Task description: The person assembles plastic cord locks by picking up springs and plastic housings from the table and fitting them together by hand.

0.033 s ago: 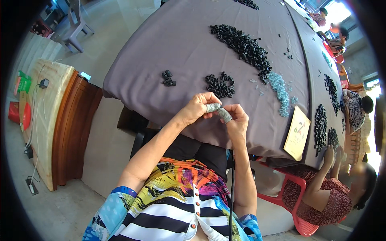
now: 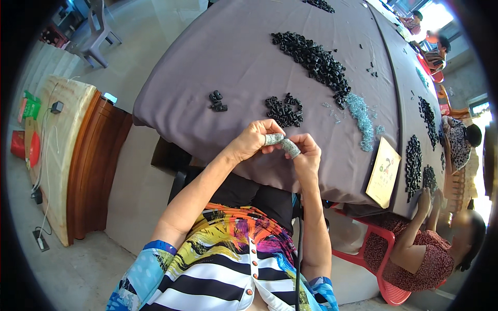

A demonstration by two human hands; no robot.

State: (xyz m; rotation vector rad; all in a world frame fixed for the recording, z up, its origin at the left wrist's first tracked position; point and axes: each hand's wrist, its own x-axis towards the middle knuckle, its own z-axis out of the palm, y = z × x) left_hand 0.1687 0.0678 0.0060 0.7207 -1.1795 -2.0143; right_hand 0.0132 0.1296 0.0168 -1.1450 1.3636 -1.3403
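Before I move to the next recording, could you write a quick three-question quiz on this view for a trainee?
1. True or false: the flat yellow item lies to the right of the right hand.
2. What colour is the thumb wrap on the left hand? A) red B) grey C) black
3. Order from left to right: light blue pieces; smallest black group; black cluster just beyond the hands.

Key: 1. True. 2. B. 3. Smallest black group, black cluster, light blue pieces.
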